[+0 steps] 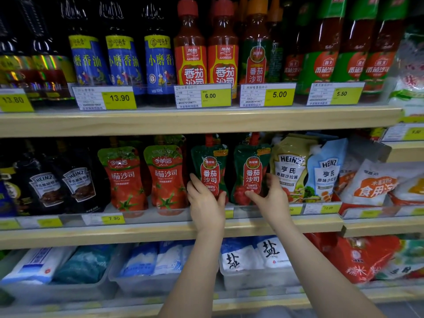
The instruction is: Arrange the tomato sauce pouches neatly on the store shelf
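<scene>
While both green tomato sauce pouches stood upright on the middle shelf (160, 235), gripped each at its lower half: left hand (205, 198) curled round the left pouch (210, 166), right hand (269, 195) round the right pouch (251, 168). Judged nearly finished; only squaring against the red pouches (146, 177) left of the left hand remained.

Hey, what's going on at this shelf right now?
A person is tidying the middle shelf of a store display. The left hand grips the lower part of one dark green tomato ketchup pouch, and the right hand holds the matching pouch beside it. Both pouches stand upright, side by side, between two red tomato sauce pouches and the Heinz salad dressing pouches.
</scene>
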A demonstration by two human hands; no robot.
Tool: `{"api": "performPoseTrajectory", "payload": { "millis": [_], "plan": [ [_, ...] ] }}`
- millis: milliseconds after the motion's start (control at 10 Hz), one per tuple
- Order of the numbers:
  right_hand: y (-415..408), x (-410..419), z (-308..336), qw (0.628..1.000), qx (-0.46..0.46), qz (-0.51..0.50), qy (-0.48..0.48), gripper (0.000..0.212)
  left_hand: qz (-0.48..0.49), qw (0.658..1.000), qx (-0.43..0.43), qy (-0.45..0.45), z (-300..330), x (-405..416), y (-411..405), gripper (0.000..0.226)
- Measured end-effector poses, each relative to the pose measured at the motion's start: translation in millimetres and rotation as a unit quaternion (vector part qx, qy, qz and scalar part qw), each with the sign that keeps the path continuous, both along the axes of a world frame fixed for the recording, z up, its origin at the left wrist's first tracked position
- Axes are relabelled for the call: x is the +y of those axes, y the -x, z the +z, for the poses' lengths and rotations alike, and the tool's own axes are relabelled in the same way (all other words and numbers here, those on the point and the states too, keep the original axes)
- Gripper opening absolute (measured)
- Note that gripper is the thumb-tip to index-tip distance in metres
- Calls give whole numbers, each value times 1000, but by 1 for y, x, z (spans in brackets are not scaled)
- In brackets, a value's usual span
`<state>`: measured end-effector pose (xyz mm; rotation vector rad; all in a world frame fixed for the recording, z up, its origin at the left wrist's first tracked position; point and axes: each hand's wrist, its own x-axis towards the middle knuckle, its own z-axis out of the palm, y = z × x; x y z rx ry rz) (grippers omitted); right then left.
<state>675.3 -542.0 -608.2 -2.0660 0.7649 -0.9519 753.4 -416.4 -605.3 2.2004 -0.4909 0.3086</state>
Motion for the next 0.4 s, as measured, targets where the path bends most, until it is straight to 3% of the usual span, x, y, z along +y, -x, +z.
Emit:
{"api": "performPoseTrajectory", "payload": {
  "millis": [100, 200, 300, 400],
  "plan": [
    [24, 11, -2, 1000, -9, 19, 24, 72, -56, 997, -23, 46, -3, 27, 16, 85],
    [61, 26, -4, 995, 41, 58, 73, 56, -106, 988, -116, -4, -12, 61, 29, 64],
    [90, 32, 0, 983, 127, 127, 47, 43, -197, 973, -98, -68, -11, 77, 32, 48],
    [99, 30, 13, 946, 238, 210, -68, 38, -301, 947, -37, -109, -9, 75, 24, 41]
  ]
}}
